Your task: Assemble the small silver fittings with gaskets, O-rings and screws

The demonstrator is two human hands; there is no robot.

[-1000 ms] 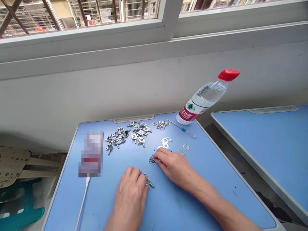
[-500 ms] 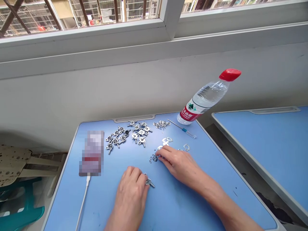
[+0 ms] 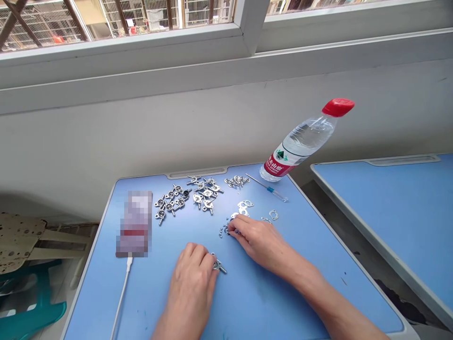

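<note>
My left hand [image 3: 193, 278] is closed around a small metal fitting [image 3: 219, 267]; its flange and stem stick out past the thumb and fingertips, just above the blue table [image 3: 269, 302]. My right hand [image 3: 256, 236] is pinched, with thumb and index fingertips on a small round metal part [image 3: 227, 231] that they mostly cover. Beside those fingertips lie several tiny screws [image 3: 221, 233]. Thin flat metal plates [image 3: 242, 208] with a hole lie behind the right hand, and one more plate [image 3: 273, 215] sits to its right.
Several metal fittings [image 3: 170, 206] are grouped at the back left, with more flanged fittings [image 3: 207, 193] beside them. Small stemmed discs [image 3: 237, 181], a screwdriver [image 3: 267, 187] and a water bottle [image 3: 297, 146] stand or lie at the back. A blurred-out flat object [image 3: 134, 224] with a white cable [image 3: 122, 293] lies left.
My right fingertips have shifted slightly left onto the round metal part, covering more of it. My left hand keeps its hold on the fitting. The view has tilted very slightly.
</note>
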